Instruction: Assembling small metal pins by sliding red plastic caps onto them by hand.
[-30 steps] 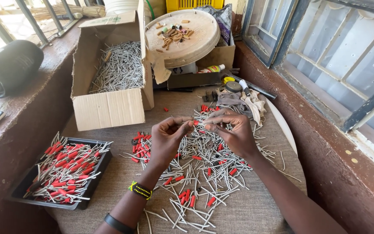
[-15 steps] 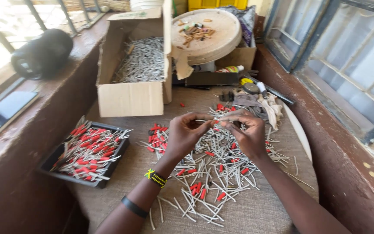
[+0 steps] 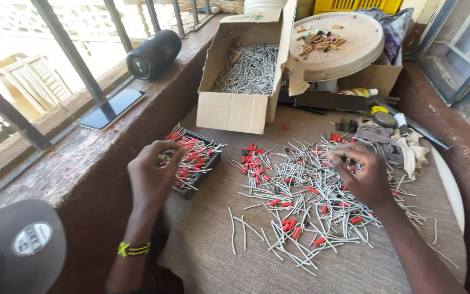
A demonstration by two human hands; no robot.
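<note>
The left hand (image 3: pixel 152 175) is hovering over the near edge of the black tray (image 3: pixel 198 175), fingers curled narrow above the red-tipped pins (image 3: pixel 190 158) lying in it; whether it is pinching one I cannot tell. The right hand (image 3: pixel 361 175) is resting on the loose pile of pins (image 3: pixel 305 190) spread on the cloth (image 3: pixel 213 250), fingertips drawn together as if pinching, though nothing held is showing. The tray is lying to the left of the pile, so the left hand is nearer it. The pile's pins are pointing every way, the tray's mostly slantwise. A box (image 3: pixel 240 81) of bare pins is standing behind, well apart from both hands
</note>
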